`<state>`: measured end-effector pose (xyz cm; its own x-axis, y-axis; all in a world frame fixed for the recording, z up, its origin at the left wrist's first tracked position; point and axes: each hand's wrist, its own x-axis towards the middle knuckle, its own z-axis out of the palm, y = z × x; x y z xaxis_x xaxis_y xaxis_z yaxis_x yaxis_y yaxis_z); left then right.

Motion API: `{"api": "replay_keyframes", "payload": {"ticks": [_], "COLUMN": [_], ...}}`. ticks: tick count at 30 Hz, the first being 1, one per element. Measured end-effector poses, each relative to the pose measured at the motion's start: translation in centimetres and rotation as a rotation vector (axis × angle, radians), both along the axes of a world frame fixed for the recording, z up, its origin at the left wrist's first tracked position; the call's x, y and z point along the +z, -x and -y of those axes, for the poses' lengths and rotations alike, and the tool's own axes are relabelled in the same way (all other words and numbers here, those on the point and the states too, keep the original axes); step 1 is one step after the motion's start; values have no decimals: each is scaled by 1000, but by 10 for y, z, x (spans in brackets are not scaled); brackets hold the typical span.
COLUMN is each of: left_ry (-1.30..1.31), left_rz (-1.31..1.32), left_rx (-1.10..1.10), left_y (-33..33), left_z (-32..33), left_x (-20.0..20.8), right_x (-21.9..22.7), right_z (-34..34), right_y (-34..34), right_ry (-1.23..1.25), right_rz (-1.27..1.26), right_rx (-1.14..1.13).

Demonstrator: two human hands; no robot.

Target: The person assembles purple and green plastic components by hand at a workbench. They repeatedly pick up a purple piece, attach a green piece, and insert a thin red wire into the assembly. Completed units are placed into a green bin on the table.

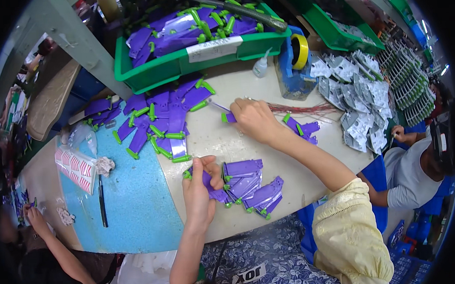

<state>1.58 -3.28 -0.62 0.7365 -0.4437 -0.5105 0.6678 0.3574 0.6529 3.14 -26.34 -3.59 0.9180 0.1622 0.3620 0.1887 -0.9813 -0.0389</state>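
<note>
My left hand (199,189) is closed around a flat purple plastic piece (218,194) with a green end, thumb pointing up. To its right, a fanned group of similar purple pieces (243,176) lies on the table. Farther out, my right hand (254,119) has its fingers pressed together, palm down. A thin pale rod (218,106) juts out by its fingertips, and a purple piece with a green end (228,117) shows just under them; which one it grips is hidden. Thin red wires (302,109) lie right of that hand, beside a few more purple pieces (303,128).
A green bin (178,70) full of purple pieces stands at the back, with a loose pile (175,116) before it. Nearby are a small squeeze bottle (260,65), a blue tape dispenser (292,78) and stacked grey-white parts (357,98). Co-workers sit left and right.
</note>
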Motion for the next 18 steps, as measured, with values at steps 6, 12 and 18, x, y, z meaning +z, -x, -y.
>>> {"api": "replay_keyframes", "payload": {"ticks": [6,12,18], "left_ry": [22,-173,1], "left_rz": [145,469,367], "left_rx": [137,-200,-112], "left_y": [-10,3,-14], "left_z": [11,30,51], "left_x": [8,12,-3], "right_x": [54,64,47], "right_z": [-41,13,68], "right_y": [64,132,189], "right_ry": [-278,-123,-66], "right_rz": [-30,-33,-107], "right_rx": [211,-81,-336]}}
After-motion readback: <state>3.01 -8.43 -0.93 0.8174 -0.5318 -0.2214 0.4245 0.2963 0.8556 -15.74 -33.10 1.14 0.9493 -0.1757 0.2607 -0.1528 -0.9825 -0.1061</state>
